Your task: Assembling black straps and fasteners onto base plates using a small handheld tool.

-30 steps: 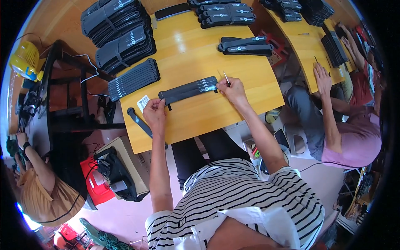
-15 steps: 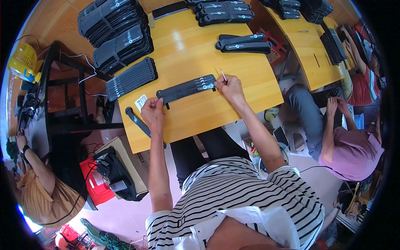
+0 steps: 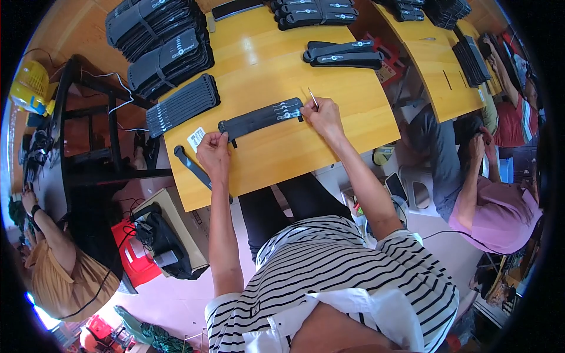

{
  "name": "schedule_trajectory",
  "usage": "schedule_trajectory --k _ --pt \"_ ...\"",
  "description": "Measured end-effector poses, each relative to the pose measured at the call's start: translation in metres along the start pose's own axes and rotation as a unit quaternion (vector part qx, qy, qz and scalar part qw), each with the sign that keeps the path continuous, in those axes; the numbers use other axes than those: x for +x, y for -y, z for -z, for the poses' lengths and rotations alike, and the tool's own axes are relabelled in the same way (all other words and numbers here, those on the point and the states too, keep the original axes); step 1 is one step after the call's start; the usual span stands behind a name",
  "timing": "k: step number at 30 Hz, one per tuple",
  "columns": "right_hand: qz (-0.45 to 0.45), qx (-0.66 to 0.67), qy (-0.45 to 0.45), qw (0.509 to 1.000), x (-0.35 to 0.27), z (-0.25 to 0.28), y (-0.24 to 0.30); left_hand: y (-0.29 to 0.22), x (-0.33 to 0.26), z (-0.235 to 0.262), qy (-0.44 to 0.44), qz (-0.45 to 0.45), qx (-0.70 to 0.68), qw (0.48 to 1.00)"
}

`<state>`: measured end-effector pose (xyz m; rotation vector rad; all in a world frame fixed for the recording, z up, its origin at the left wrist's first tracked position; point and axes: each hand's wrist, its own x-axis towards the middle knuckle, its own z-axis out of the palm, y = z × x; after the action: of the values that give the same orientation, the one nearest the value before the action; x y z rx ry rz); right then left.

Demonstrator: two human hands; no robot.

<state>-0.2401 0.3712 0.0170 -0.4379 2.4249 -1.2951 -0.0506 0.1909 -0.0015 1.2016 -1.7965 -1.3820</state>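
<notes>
A flat stack of black straps (image 3: 259, 119) with pale printed marks lies across the table in front of me. My left hand (image 3: 213, 152) is closed, thumb and fingers pinching its left end. My right hand (image 3: 323, 116) is closed around a thin pointed metal tool (image 3: 312, 99), whose tip points away from me; tweezers or small scissors, I cannot tell which. The fingers of that hand are at the right end of the straps. Two small dark tabs stick out below the near edge. A single black strap (image 3: 191, 165) lies left of my left hand, beside a white label (image 3: 196, 137).
Banded stacks of black straps (image 3: 169, 62) rise at the table's far left, with a fanned row (image 3: 183, 106) nearer. More bundles (image 3: 316, 13) and loose straps (image 3: 346, 59) lie at the back and right. Co-workers sit on both sides; a cardboard box (image 3: 197, 235) stands below left.
The view has shifted slightly, so the table and stacks sit a little higher and further left. Both hands keep their places at the strap ends.
</notes>
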Motion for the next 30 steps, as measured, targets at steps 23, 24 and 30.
schedule_trajectory --k 23,24,30 --pt "-0.002 -0.043 -0.019 0.999 -0.0057 -0.0021 0.0049 -0.001 0.0016 -0.0003 -0.031 -0.021 0.087 0.996" --pt "-0.001 -0.05 -0.019 0.999 -0.0058 -0.0024 0.0049 0.0007 0.0023 0.0003 -0.033 -0.017 0.094 0.995" --pt "-0.001 -0.055 -0.024 0.998 -0.0085 -0.0015 0.0052 -0.0052 0.0001 0.0004 -0.026 0.0 0.091 0.995"
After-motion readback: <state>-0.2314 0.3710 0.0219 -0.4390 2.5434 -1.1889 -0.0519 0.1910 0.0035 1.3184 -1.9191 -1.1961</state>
